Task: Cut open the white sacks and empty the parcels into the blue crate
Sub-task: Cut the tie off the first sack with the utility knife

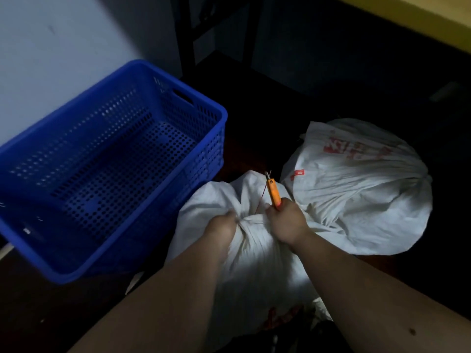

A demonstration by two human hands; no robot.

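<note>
A white sack [257,266] stands on the dark floor right in front of me, its neck bunched and tied. My left hand [222,225] grips the gathered cloth at the neck. My right hand [285,220] holds an orange utility knife [273,193], blade pointing up and away, beside a thin red string at the knot. A second white sack [362,189] with red print lies tied shut to the right. The blue perforated crate [216,115] stands at the left with nothing visible inside.
A pale wall [63,34] rises behind the crate. Dark furniture legs [186,34] stand at the back, and a yellow-edged surface [413,19] crosses the top right corner. The floor around the sacks is dark and dimly lit.
</note>
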